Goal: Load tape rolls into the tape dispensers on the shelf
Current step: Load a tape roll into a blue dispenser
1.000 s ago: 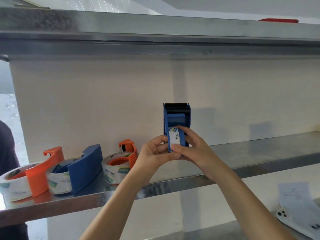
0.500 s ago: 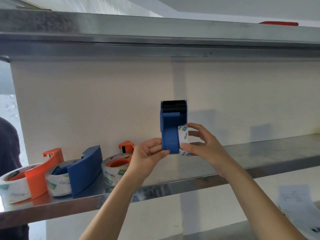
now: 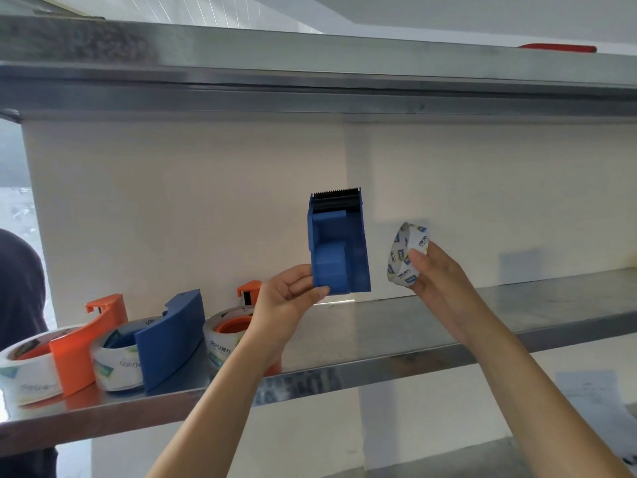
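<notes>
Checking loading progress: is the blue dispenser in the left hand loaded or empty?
Empty. The blue dispenser in the left hand shows a bare interior; the right hand holds an empty tape core beside it, apart.

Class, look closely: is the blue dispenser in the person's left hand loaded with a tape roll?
No: the blue dispenser is empty, and the right hand holds a flattened cardboard core apart from it.

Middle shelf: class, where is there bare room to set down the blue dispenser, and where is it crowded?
Free: the middle shelf right of the half-hidden orange dispenser, under both hands. Crowded: its left end, with the orange dispenser and blue dispenser side by side.
</notes>
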